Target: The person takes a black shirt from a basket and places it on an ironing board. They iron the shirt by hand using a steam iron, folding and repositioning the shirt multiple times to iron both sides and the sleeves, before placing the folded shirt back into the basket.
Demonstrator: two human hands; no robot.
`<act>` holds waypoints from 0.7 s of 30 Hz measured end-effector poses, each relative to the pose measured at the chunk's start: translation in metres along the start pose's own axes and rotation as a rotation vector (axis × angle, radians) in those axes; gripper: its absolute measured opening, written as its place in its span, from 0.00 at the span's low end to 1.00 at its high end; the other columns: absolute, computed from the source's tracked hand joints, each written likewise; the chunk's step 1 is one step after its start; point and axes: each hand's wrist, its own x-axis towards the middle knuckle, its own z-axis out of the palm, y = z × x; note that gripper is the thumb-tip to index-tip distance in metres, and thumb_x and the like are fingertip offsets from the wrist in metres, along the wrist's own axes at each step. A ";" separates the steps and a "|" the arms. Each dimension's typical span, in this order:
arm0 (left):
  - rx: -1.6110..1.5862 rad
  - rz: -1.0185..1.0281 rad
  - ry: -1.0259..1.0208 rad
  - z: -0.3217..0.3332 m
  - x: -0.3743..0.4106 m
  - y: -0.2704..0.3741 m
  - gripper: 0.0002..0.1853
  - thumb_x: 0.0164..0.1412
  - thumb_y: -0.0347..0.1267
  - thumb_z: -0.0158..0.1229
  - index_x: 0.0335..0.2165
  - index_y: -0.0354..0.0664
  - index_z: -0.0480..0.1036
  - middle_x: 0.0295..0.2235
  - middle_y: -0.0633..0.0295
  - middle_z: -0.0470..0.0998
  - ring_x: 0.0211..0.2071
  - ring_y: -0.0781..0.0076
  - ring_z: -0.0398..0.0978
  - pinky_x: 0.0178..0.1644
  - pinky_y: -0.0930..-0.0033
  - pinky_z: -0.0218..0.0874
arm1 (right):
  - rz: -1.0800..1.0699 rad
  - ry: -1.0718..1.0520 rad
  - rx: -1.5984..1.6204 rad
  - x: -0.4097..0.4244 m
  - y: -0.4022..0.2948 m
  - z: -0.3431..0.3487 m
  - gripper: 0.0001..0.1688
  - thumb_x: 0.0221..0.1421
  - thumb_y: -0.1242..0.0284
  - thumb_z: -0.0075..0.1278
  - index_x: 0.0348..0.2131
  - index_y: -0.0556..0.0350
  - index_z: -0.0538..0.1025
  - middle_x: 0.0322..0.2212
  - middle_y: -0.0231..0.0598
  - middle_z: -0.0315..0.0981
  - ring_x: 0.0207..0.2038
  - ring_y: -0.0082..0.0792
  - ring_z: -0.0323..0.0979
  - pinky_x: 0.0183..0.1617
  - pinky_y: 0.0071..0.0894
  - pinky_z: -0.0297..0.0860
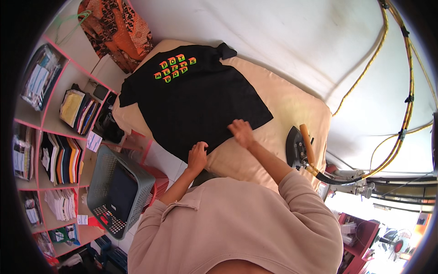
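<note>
A black short-sleeved T-shirt (202, 99) with a colourful print lies spread on a padded ironing table with a beige cloth cover (291, 92). My left hand (197, 157) is at the shirt's near hem, fingers bent over the edge; whether it pinches the cloth is not plain. On the hem's right part rests my right hand (241, 133), slightly blurred, its fingers spread and holding nothing. Right of it, a steam iron (296, 147) with a wooden handle stands on the cover, touched by neither hand.
A grey plastic basket (142, 174) with dark folded cloth stands left of the table. Shelves (42, 137) with folded garments line the left side. Orange patterned cloth (118, 34) hangs at the far left corner. Yellow-wrapped hoses (407, 113) run from the iron along the white wall.
</note>
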 end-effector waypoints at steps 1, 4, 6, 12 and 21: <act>0.084 -0.012 0.019 0.000 -0.004 -0.003 0.11 0.49 0.24 0.55 0.34 0.45 0.67 0.34 0.58 0.69 0.40 0.53 0.70 0.37 0.52 0.61 | 0.047 -0.011 -0.072 0.000 0.021 -0.003 0.10 0.49 0.75 0.44 0.34 0.46 0.71 0.33 0.35 0.63 0.38 0.37 0.64 0.39 0.40 0.61; 0.297 -0.071 0.085 -0.007 -0.013 -0.018 0.13 0.46 0.22 0.54 0.34 0.46 0.66 0.34 0.58 0.68 0.39 0.54 0.70 0.35 0.52 0.60 | 0.202 0.151 -0.225 -0.014 0.094 -0.004 0.17 0.46 0.79 0.46 0.39 0.49 0.73 0.35 0.38 0.64 0.40 0.41 0.65 0.41 0.41 0.63; 0.384 -0.146 0.130 -0.022 -0.022 -0.034 0.14 0.44 0.22 0.54 0.33 0.47 0.67 0.33 0.58 0.68 0.38 0.54 0.69 0.34 0.53 0.60 | 0.346 0.113 -0.231 -0.021 0.130 -0.025 0.21 0.42 0.83 0.48 0.39 0.51 0.74 0.36 0.40 0.66 0.41 0.44 0.66 0.43 0.42 0.64; -0.275 -0.865 0.279 -0.048 -0.077 -0.151 0.12 0.54 0.28 0.50 0.40 0.48 0.69 0.40 0.57 0.71 0.42 0.55 0.71 0.43 0.51 0.65 | 0.691 0.164 0.252 0.013 0.166 -0.061 0.23 0.40 0.85 0.44 0.39 0.57 0.77 0.35 0.49 0.74 0.40 0.49 0.72 0.44 0.42 0.69; -1.428 -0.593 0.699 -0.352 0.126 -0.024 0.17 0.62 0.31 0.47 0.49 0.40 0.68 0.47 0.54 0.70 0.48 0.57 0.69 0.56 0.53 0.61 | 0.182 0.279 -0.584 0.275 0.248 -0.204 0.25 0.42 0.71 0.58 0.44 0.52 0.75 0.35 0.49 0.75 0.38 0.46 0.74 0.42 0.41 0.70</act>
